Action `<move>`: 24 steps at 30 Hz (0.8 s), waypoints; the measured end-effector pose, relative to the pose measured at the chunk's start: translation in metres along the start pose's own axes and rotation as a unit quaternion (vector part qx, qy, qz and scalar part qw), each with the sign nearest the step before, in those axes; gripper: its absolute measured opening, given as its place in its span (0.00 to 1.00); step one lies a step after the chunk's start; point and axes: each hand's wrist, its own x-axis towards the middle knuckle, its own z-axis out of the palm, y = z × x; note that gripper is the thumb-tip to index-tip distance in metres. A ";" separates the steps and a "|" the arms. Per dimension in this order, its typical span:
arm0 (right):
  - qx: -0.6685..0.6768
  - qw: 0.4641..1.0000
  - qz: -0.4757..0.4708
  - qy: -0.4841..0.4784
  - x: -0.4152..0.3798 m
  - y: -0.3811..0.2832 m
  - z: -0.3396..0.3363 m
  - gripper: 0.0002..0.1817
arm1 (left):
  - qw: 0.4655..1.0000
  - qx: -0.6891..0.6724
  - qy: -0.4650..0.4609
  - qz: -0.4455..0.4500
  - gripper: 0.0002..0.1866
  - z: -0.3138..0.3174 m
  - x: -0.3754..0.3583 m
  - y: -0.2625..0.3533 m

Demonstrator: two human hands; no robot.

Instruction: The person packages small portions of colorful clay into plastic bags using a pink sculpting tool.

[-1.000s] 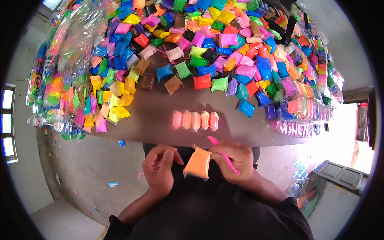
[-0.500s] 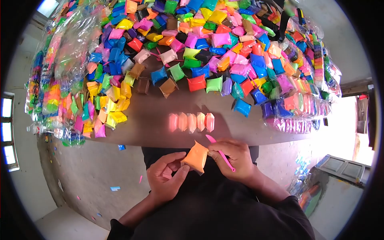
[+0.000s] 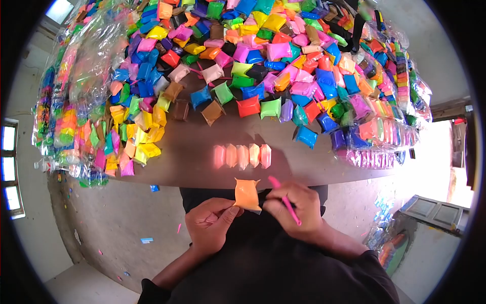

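My left hand [image 3: 211, 226] pinches an orange clay packet [image 3: 246, 194] by its lower left corner, holding it up just off the table's near edge. A pink plastic stick [image 3: 286, 202], perhaps a small modelling tool, is in my right hand [image 3: 296, 212], which is closed and slightly blurred. That hand is just right of the packet, with a small gap between them. Beyond my hands, several pink and peach packets [image 3: 242, 156] stand in a short row on the brown table [image 3: 192, 169].
A large heap of colourful packets [image 3: 248, 66] covers the table's far side. Clear plastic bags of packets [image 3: 93, 66] lie at the left, and another bagged row [image 3: 364, 158] at the right. Scraps [image 3: 146, 240] lie on the floor. A grey-topped cabinet [image 3: 430, 213] stands at right.
My right hand has let go of the orange packet's edge and moved slightly right and down with the pink stick. The packet has turned more upright in my left hand.
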 end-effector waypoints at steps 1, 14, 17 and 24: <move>0.001 0.999 0.001 -0.039 -0.002 -0.007 -0.002 0.10 | 1.000 0.000 -0.001 -0.001 0.05 -0.001 0.000 -0.002; 0.002 0.989 -0.080 -0.120 -0.005 -0.004 -0.014 0.07 | 0.987 -0.014 -0.127 -0.100 0.03 -0.004 0.012 0.005; 0.022 0.990 -0.078 -0.117 -0.004 -0.002 -0.018 0.05 | 0.986 -0.035 -0.129 -0.101 0.02 -0.017 0.019 0.008; 0.054 0.998 0.043 -0.006 0.009 0.038 -0.022 0.07 | 0.991 0.127 -0.045 0.013 0.06 -0.108 0.084 0.033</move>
